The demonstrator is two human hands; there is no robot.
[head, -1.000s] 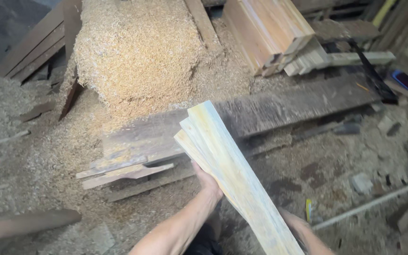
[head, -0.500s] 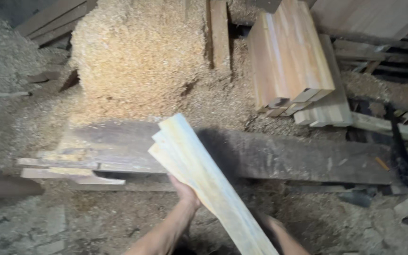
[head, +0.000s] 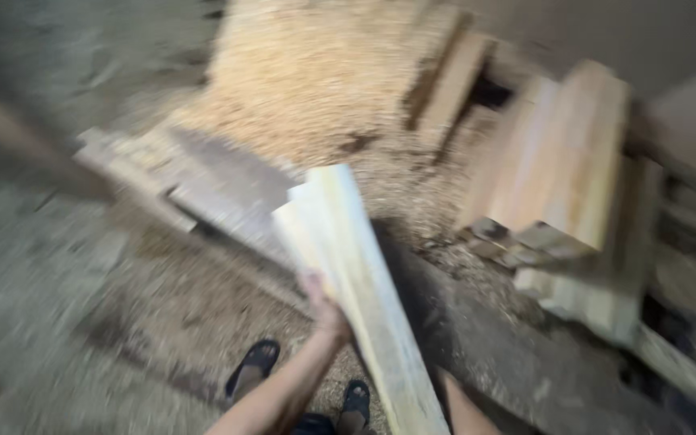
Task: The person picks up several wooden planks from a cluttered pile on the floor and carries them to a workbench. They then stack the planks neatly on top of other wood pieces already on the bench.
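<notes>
The view is motion-blurred. My left hand (head: 325, 310) grips the left edge of a bundle of pale, long wooden planks (head: 356, 266). The planks slope from the bottom middle up and away from me. My right forearm (head: 462, 411) runs up under their near end, and the hand itself is hidden behind the wood. My feet in dark sandals (head: 255, 362) stand on the sawdust-covered floor just below the planks.
A big sawdust pile (head: 324, 89) rises ahead. A stack of light boards (head: 557, 161) sits to the right, with offcuts at its base. A dark long beam (head: 509, 354) lies across the floor in front of me, and a grey board (head: 219, 185) lies at left.
The view has swung left and tilted, and everything is now blurred. The planks stay in my grip, pointing more upright in the picture. My feet have come into view.
</notes>
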